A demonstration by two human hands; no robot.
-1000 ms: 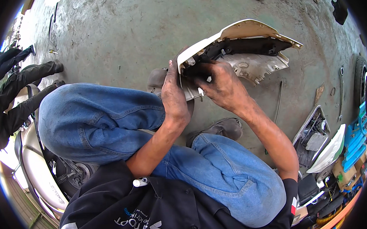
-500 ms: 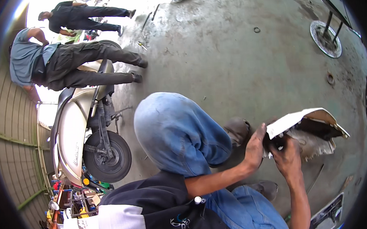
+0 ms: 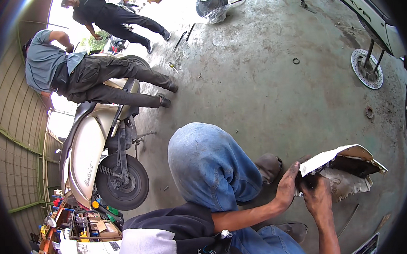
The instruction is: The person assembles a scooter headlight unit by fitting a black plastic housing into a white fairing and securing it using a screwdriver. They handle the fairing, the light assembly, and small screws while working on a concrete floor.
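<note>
A white plastic scooter body panel (image 3: 323,161), dark and hollow inside with a ragged, dirty lower edge, is held above the floor at the right. My left hand (image 3: 287,182) is closed around its near end, with the fingers along the white edge. Under that edge, my right hand (image 3: 316,194) reaches into the dark opening with its fingers bent together. Whatever those fingertips grip is hidden in the shadow. Both hands look blackened. My jeans-covered knee (image 3: 209,158) is left of the panel.
At the left stands a cream scooter (image 3: 88,150), with a person (image 3: 97,77) beside it and another person (image 3: 112,17) behind. A brake disc (image 3: 367,69), a metal ring (image 3: 370,113) and a screwdriver (image 3: 173,67) are farther off. Crates of tools (image 3: 96,224) fill the lower left.
The whole view has shifted and turned slightly, showing more of the far floor and a white vehicle at the upper right. Both hands keep nearly the same hold on the panel.
</note>
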